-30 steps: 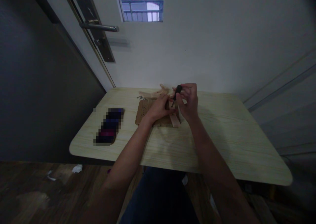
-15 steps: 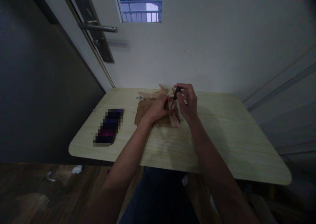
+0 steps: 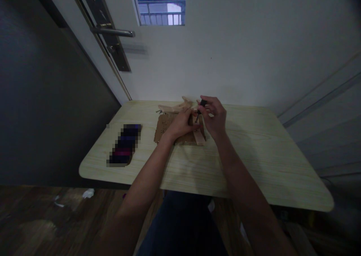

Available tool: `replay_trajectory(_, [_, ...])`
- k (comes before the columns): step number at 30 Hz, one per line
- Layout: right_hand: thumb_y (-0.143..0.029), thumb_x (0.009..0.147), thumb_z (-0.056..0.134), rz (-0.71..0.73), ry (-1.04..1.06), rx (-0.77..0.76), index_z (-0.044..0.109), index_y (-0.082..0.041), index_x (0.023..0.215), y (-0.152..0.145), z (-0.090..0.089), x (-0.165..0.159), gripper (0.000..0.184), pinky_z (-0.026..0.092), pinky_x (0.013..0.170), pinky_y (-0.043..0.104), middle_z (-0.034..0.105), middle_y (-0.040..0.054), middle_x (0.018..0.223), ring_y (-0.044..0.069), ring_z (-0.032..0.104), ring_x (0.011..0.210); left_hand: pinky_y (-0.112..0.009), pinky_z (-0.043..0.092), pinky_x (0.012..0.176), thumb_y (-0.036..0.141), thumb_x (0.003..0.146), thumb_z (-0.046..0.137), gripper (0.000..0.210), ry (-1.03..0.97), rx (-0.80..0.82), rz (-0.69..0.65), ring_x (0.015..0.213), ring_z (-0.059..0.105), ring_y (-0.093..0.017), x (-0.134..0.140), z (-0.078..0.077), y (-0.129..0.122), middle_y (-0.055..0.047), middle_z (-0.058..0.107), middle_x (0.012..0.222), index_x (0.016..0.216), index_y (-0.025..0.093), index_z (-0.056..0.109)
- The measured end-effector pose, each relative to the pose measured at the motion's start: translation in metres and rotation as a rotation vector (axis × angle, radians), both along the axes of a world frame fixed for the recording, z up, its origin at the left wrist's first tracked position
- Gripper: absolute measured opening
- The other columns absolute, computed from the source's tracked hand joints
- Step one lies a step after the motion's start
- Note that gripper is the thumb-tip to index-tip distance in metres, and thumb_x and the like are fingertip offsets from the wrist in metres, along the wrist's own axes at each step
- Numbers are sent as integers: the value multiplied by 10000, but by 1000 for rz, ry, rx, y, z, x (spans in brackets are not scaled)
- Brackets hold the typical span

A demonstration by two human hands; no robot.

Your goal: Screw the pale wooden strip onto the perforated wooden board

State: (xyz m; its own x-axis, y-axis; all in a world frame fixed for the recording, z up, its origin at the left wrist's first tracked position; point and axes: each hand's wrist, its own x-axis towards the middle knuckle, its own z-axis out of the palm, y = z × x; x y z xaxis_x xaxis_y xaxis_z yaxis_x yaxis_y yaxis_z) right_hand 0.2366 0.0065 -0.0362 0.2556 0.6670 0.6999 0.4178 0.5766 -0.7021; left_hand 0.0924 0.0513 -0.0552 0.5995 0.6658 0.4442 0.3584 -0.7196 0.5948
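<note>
Right hand (image 3: pixel 216 117) tight round the black screwdriver (image 3: pixel 203 102), thumb now farther across it; grip of left hand (image 3: pixel 180 125) unclear.

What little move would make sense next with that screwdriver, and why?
Probably a small twist of the screwdriver: the right hand grips it with the shaft pointing down at the wooden strip, and the left hand lies partly over that strip, which should help steady it.

Head-worn view: from above the near side of the table (image 3: pixel 254 158), we look down and forward to the door (image 3: pixel 239 45).
</note>
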Motion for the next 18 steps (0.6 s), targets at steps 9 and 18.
replay_trajectory(9, [-388,822,671,-64,-72,55,667,-299,1010,0,-2,-1,208,476,481,194,608,-7,884,100,558,684,-428,473,901,353,745,761,375,-3,17,-13,1012,568,-266,-1,-2,3,-102,611,1074,1005,172,559])
replay_trajectory(18, [-516,940,433,49,-155,16,579,-297,1269,-6,2,-5,421,612,761,315,672,62,1231,190,681,1013,-435,476,909,340,750,734,361,-4,12,-18,1017,577,-275,0,-4,5,-122,619,1089,1011,155,566])
